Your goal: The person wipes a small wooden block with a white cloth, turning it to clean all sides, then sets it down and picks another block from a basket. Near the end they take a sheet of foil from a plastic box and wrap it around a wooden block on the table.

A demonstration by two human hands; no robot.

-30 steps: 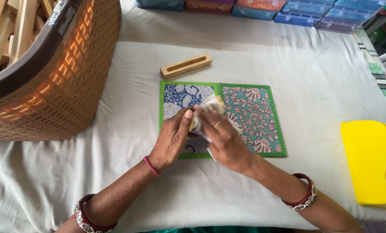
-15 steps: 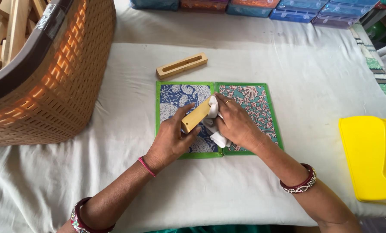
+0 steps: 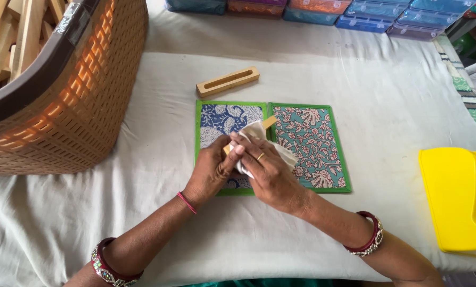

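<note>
My left hand (image 3: 212, 171) grips the near end of a small wooden block (image 3: 268, 123), whose far end pokes out above my fingers. My right hand (image 3: 267, 172) presses a white cloth (image 3: 255, 132) around that block, covering most of it. Both hands hover over an open patterned folder with a green border (image 3: 312, 143), blue print on its left half and teal floral print on its right. A second wooden block with a long slot (image 3: 228, 81) lies on the table just beyond the folder.
A large orange woven basket (image 3: 84, 106) filled with several wooden pieces stands at the left. A yellow plastic box (image 3: 453, 199) sits at the right edge. Coloured plastic boxes (image 3: 323, 9) line the far edge of the white-clothed table (image 3: 158, 223).
The wooden block was exposed between my hands half a second ago; now my right hand has drawn the cloth over it, leaving only its far end showing.
</note>
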